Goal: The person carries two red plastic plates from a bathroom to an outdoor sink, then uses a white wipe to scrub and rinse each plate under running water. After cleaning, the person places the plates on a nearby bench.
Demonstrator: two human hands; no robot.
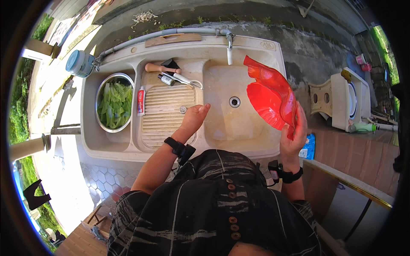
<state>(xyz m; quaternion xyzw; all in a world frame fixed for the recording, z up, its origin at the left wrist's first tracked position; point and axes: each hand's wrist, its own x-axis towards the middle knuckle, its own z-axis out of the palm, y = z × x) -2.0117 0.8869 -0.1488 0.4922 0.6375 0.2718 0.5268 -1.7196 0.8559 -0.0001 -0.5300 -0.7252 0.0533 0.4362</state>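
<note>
My right hand (295, 134) grips the rim of a red plastic bowl with a wavy edge (267, 96), tilted on its side over the right part of the sink basin (221, 124). Above the ridged washboard's right edge is my left hand (196, 117), its fingers curled and nothing visible in them. A round metal drain (234, 102) lies between the hands and the faucet (229, 48). In the left basin stands a metal bowl (98, 110) of green leafy vegetables (115, 104). A toothpaste tube (141, 101) rests beside the washboard (168, 124).
A wooden pestle-like tool (160, 68), a small dark bottle (166, 79) and a white-handled tool (182, 79) lie behind the washboard. A blue-lidded container (80, 63) stands at the sink's back left corner. A grey pipe (134, 41) runs along the back.
</note>
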